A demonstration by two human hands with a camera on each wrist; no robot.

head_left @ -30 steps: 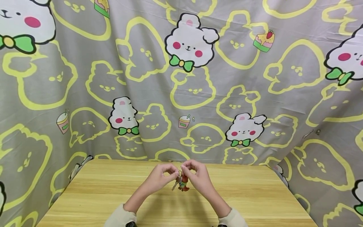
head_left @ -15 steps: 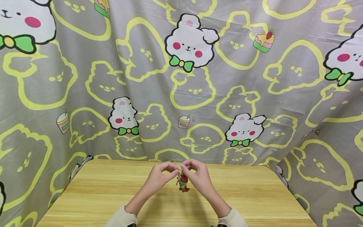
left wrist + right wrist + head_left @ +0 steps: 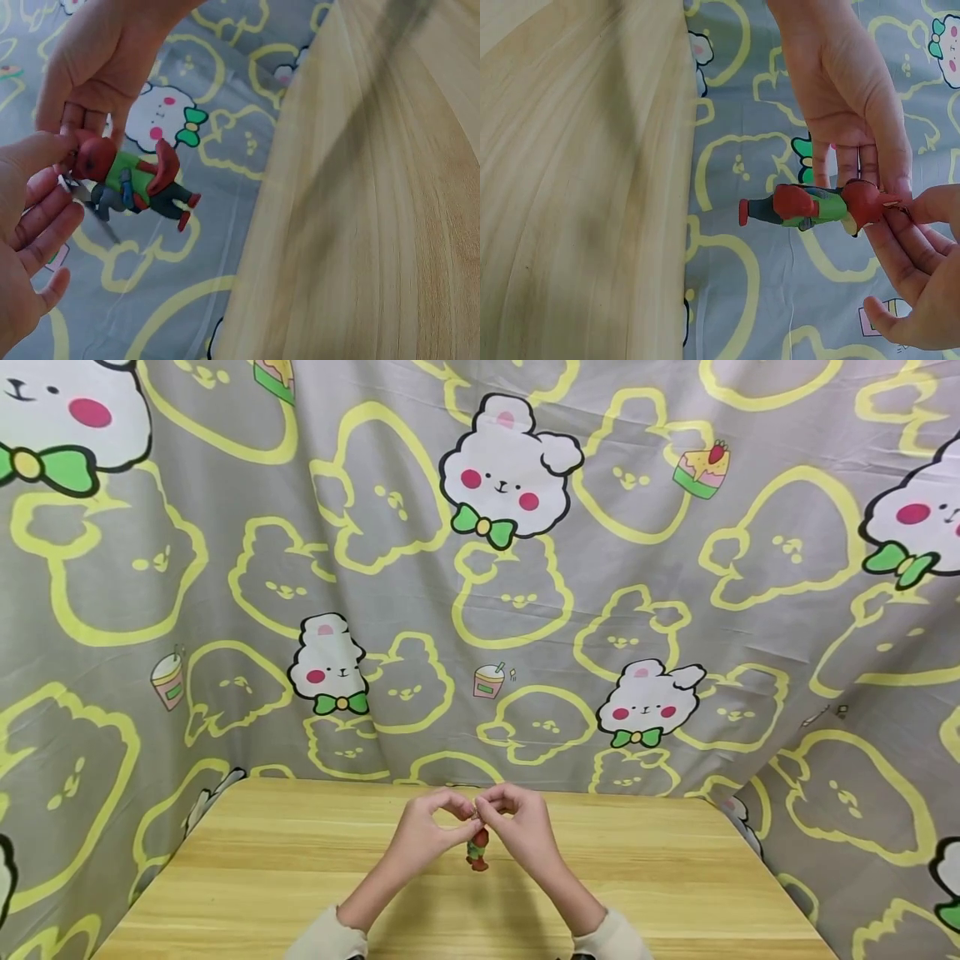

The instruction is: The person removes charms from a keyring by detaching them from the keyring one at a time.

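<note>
Where the left sleeve (image 3: 330, 935) ends, the left hand (image 3: 427, 827) arches inward, thumb and fingertips pinching the small metal fitting (image 3: 902, 209) at the top of a keychain (image 3: 477, 853). Just beside those fingertips, the left wrist view shows a thin metal piece (image 3: 109, 229), perhaps a key, slanting away from the grip. Next comes the keychain's toy figure (image 3: 124, 172), red-headed and green-shirted, hanging feet down between the two hands, over the wooden table (image 3: 262, 860). On its other side the right hand (image 3: 517, 822) bends in likewise, thumb and forefinger pinching at the same spot, so close that the fingertips meet or nearly meet; exactly which bit of metal each one grips cannot be told. Farthest right is the right sleeve (image 3: 611, 935). For such fine work, it would seem best to hold the metal steady with one hand, move the other in small, gentle turns, and let the toy dangle freely so its weight doesn't tug the fitting loose.
</note>
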